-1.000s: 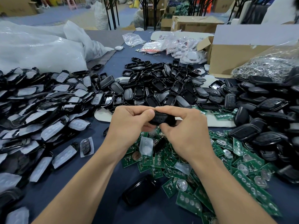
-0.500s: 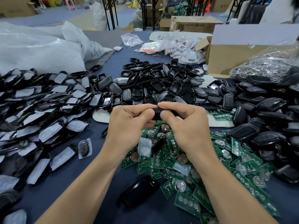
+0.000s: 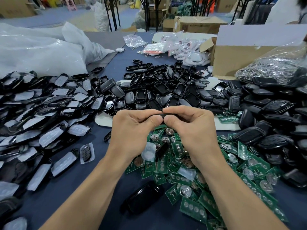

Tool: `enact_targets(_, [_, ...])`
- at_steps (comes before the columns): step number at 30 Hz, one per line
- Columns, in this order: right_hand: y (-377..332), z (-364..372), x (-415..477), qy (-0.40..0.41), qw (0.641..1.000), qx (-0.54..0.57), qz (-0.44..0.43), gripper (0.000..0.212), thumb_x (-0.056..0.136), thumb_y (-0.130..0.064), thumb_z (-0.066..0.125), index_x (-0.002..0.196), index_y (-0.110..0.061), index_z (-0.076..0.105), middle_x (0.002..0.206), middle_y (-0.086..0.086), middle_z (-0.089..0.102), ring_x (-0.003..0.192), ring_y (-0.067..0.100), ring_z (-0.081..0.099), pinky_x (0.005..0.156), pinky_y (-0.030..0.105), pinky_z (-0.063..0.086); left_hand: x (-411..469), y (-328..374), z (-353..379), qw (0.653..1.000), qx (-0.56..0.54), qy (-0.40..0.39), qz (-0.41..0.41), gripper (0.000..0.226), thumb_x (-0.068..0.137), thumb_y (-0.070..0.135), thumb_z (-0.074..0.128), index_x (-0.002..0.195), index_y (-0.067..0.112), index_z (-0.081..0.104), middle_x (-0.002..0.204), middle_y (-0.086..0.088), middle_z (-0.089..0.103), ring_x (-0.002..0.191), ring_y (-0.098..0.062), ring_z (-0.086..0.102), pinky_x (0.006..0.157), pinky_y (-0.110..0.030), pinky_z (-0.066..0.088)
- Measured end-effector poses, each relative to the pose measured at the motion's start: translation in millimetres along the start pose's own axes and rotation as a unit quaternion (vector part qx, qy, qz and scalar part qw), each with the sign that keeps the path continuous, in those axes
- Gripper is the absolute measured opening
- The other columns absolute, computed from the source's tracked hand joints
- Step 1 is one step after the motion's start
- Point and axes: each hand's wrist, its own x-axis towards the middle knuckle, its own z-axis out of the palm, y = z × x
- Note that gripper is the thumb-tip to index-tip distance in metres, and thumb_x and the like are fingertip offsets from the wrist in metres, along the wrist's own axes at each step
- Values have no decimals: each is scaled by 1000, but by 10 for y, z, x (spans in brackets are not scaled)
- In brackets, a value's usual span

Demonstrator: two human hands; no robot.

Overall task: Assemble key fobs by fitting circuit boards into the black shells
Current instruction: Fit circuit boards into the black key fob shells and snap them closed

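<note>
A shell point(image 3: 173, 116) was pinched at both ends, clamped between thumb and curled fingers point(image 3: 146, 112) of the left hand point(image 3: 132, 130) and the right hand point(image 3: 191, 130), and mostly hidden by them. Just beneath the fingers, boards point(image 3: 192, 207) were heaped on the table point(image 3: 69, 196). Beyond the fingertips, spare shells point(image 3: 166, 90) were piled.

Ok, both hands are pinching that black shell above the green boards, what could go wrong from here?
The left hand and right hand hide most of the shell, so any crooked board inside might get pinched unseen. If it slips, it would likely drop into the green boards below and mix in.
</note>
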Motion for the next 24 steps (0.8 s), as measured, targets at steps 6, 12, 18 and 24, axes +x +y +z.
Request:
enact_targets(6, [-49, -44, 22, -12, 992, 117, 45, 25, 82, 2, 79, 82, -23, 84, 76, 2, 77, 67, 13, 68, 67, 25, 58, 15, 68, 31, 986, -124, -22, -108, 23, 95, 10, 69, 87, 25, 85, 86, -9, 81, 81, -24, 79, 67, -22, 60])
enact_targets(12, [-82, -55, 1, 13, 996, 86, 8, 24, 80, 6, 79, 82, -17, 83, 64, -2, 73, 52, 5, 58, 53, 16, 47, -8, 12, 27, 998, 54, -26, 5, 30, 87, 24, 77, 93, 53, 79, 86, 10, 80, 84, -14, 78, 76, -35, 64])
enact_targets(18, [-113, -38, -16, -9, 995, 103, -11, 24, 73, 3, 81, 87, -17, 83, 68, -2, 75, 54, 6, 61, 57, 18, 50, 14, 11, 15, 1000, -16, -18, 0, 50, 83, 3, 82, 87, 53, 79, 85, 12, 80, 82, -9, 78, 73, -22, 62])
enact_targets(24, [-113, -62, -1, -26, 987, 152, -36, 25, 75, 7, 77, 88, -14, 82, 71, 3, 75, 58, 8, 61, 56, 18, 48, 33, 26, 30, 998, -65, -20, -19, 47, 80, -5, 81, 85, 42, 83, 85, 7, 81, 81, -12, 78, 70, -22, 61])
